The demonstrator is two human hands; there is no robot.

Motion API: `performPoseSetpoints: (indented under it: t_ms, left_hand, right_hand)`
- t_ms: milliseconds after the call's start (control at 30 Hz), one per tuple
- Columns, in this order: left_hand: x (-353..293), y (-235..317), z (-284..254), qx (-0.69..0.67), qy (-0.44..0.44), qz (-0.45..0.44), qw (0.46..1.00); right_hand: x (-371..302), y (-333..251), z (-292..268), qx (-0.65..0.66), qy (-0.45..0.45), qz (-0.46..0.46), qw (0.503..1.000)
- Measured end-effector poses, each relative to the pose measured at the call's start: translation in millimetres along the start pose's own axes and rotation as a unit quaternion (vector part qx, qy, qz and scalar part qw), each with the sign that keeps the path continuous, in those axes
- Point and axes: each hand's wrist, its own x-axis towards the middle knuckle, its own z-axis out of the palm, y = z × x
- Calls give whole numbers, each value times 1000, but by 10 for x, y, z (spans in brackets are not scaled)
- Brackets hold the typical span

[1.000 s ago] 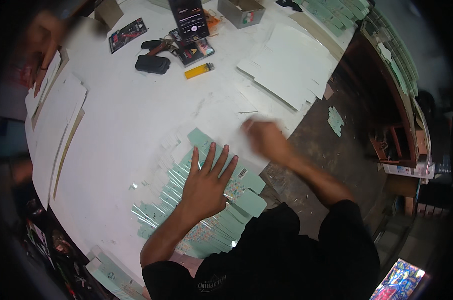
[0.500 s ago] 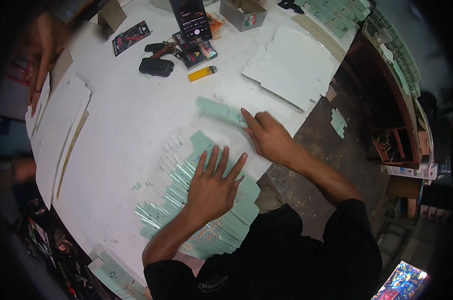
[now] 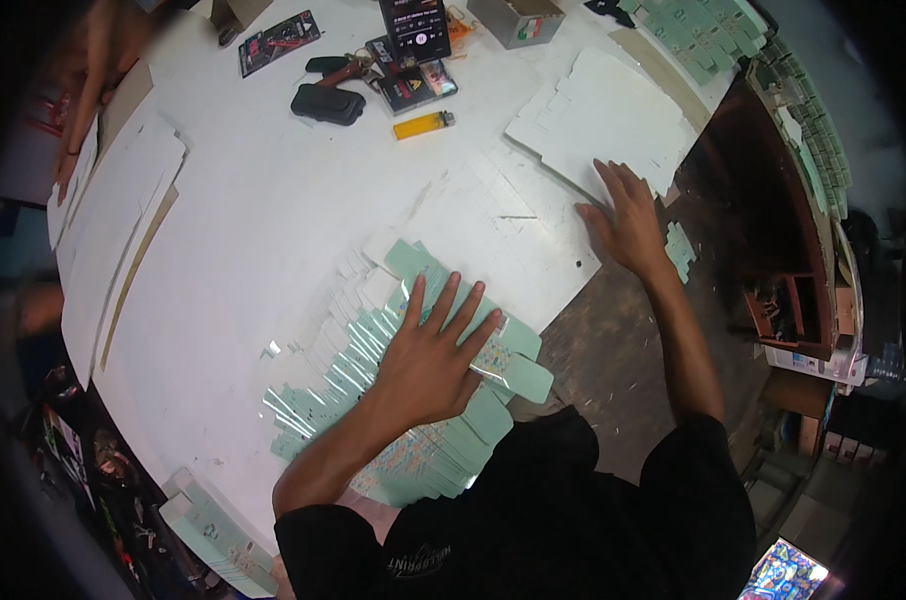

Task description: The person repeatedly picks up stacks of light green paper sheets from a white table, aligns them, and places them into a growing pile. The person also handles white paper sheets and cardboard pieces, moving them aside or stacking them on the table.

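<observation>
resting l hand (image 3: 428,365) splayed flat on fanned green card blanks (image 3: 433,460) atop white table (image 3: 263,210), prob. to stop slippage, w/ r hand (image 3: 631,225) spread loose, nothing visibly gripped, over white card stack (image 3: 613,110), prob. set for easy reach.

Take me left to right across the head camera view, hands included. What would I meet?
White cardboard sheets → fanned green cartons with the left hand spread on them → right hand → flattened green carton on the floor.
</observation>
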Motion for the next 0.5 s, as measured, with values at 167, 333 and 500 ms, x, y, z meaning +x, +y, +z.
performPoseSetpoints:
  t_ms: [167,333,500]
  left_hand:
    - [-17,-31,-99,-58,-14,17,998]
    - [-30,-46,-164,-94,-3,12,995]
    - [6,-51,96,-32,12,0,999]
  right_hand:
    - [0,-415,-182,398,-144,236,875]
    - [-58,-723,-109,149,-110,15,983]
    - [-138,-804,65,144,-55,-11,988]
